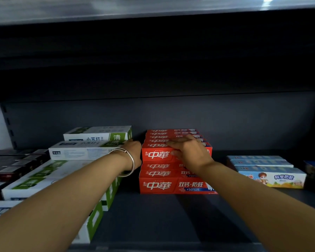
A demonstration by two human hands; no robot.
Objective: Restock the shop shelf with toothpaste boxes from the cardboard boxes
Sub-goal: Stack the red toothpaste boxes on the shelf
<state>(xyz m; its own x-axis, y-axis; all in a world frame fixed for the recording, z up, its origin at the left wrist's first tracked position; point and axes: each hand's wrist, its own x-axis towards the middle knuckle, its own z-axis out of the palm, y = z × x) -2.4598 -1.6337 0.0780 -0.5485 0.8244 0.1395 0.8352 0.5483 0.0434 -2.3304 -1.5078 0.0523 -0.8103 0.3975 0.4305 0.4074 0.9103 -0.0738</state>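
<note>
Squaring up the red stack (173, 160) looks like the step you are on. There is only the head view, and it looks down your two forearms into the shelf (153, 215).

Your right hand (187, 151) lies on the top front red box, fingers (175, 143) straight and loosely spread across its top, the thumb low against its front face; it presses rather than pinches. Your left hand (134, 148), with a bangle (127, 160) at the wrist, sits at the stack's left edge, in the gap beside the white-and-green boxes (87, 148). Its fingers are hidden behind the hand, so I cannot tell whether they are curled or flat.

The red boxes stand two layers high in rows running to the back panel, mid-shelf. Blue boxes (267, 171) lie well apart on the right, dark boxes (16, 164) at far left. No cardboard box is in sight.

The top layer looks nearly aligned, so this batch seems close to placed. Next, judge the front edges flush, then draw both hands out without dragging the top box forward, and turn back for more stock. The bare shelf in front of the stack leaves room for another row.
</note>
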